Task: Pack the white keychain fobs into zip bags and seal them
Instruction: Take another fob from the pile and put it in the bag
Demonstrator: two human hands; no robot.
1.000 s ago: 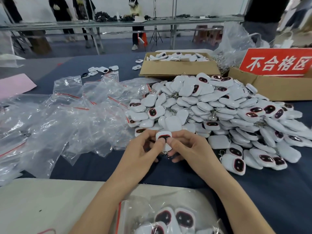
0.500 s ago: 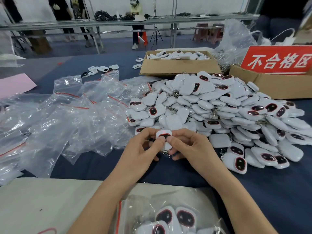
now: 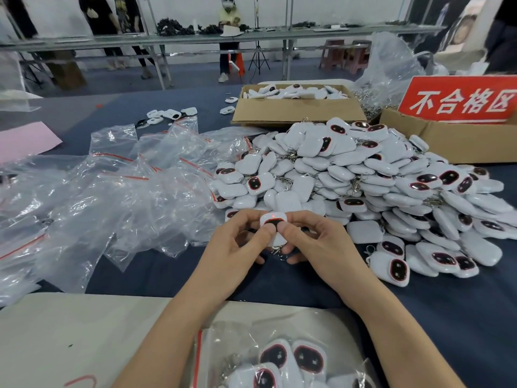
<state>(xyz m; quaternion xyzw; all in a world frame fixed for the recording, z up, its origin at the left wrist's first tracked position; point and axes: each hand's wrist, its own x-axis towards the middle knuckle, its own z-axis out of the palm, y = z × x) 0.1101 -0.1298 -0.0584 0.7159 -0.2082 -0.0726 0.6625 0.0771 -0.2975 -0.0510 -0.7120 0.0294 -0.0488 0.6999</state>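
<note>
One white keychain fob (image 3: pixel 272 219) with a dark red-rimmed face sits between both hands, a small red light glowing near its top. My left hand (image 3: pixel 237 245) and my right hand (image 3: pixel 319 242) pinch it, both thumbs pressing its dark face; its key ring hangs below. A big pile of white fobs (image 3: pixel 363 180) lies just behind and to the right. Empty clear zip bags (image 3: pixel 117 191) with red seal strips are heaped on the left. A filled zip bag (image 3: pixel 279 359) with several fobs lies at the near edge, between my forearms.
A cardboard box of fobs (image 3: pixel 296 107) stands behind the pile. Another box with a red sign (image 3: pixel 458 99) sits at the right. A few loose fobs (image 3: pixel 170 114) lie far left of the boxes, pink paper (image 3: pixel 25 140) at the left edge. People stand by distant benches.
The fob's small red light is now lit. Both hands stay in the same spot, still holding the fob; the view has barely shifted.
</note>
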